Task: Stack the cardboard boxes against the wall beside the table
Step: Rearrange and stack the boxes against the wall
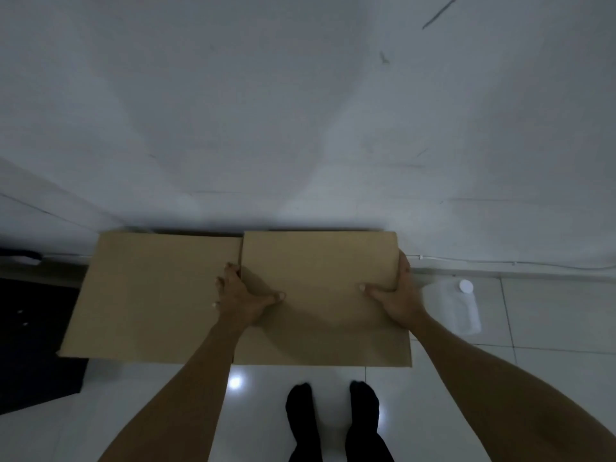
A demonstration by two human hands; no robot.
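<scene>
Two plain brown cardboard boxes sit side by side with their far edges at the white wall (300,111). My left hand (245,295) grips the left edge of the right box (320,261), thumb on its top, fingers in the seam between the boxes. My right hand (395,295) clasps the same box's right edge, thumb on top. The left box (150,295) lies untouched, flush against the right one. Whether more boxes lie beneath them is hidden.
A clear plastic jug (453,305) with a white cap lies on the white tiled floor (550,311) right of the boxes. A dark piece of furniture (36,345) stands at the left. My two feet in black socks (333,418) stand just before the boxes. A white cable (500,261) runs along the wall base.
</scene>
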